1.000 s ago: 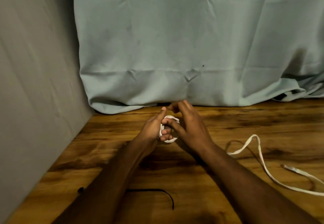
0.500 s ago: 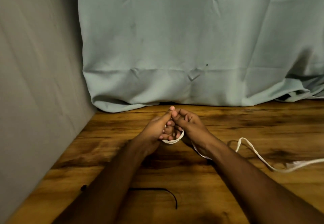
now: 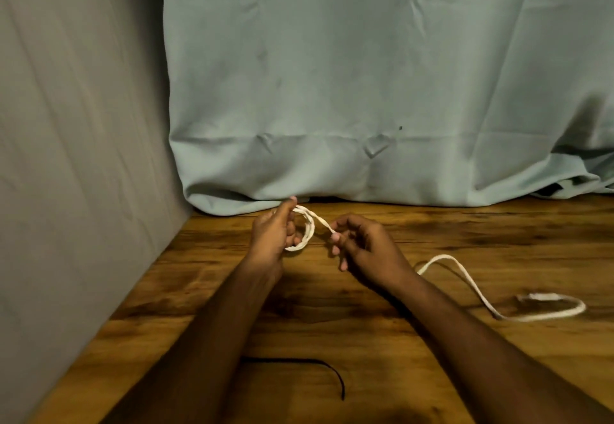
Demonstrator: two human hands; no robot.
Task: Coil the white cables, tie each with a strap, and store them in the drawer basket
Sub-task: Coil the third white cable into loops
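Left hand (image 3: 270, 236): fingers curled through a small coil of the white cable (image 3: 307, 229), thumb raised along the coil's far edge; coil gripped and held upright just above the table (image 3: 498, 231), near the far edge. Forearm ran from the near edge up to the middle of the scene.

Right hand (image 3: 363, 247): thumb and forefinger pinched the cable where it left the coil, a short taut run stretching between the two hands; remaining fingers loosely bent, pointing down and left. Forearm entered from the near right corner.

White cable: flat, pale, slightly blurred. A few turns wound in the coil. The loose remainder emerged from behind the right wrist, arched up, dropped to the tabletop on the right and bent back in a narrow loop, its end lying on the wood well right of the hands.

Black strap (image 3: 332, 370): thin, lying on the table near the viewer between the forearms, partly hidden by the left one, its right end hooked toward the near edge.

Surroundings: brown wooden table; pale green cloth (image 3: 365, 91) hung behind, its hem touching the far edge; grey wall (image 3: 76, 141) on the left.
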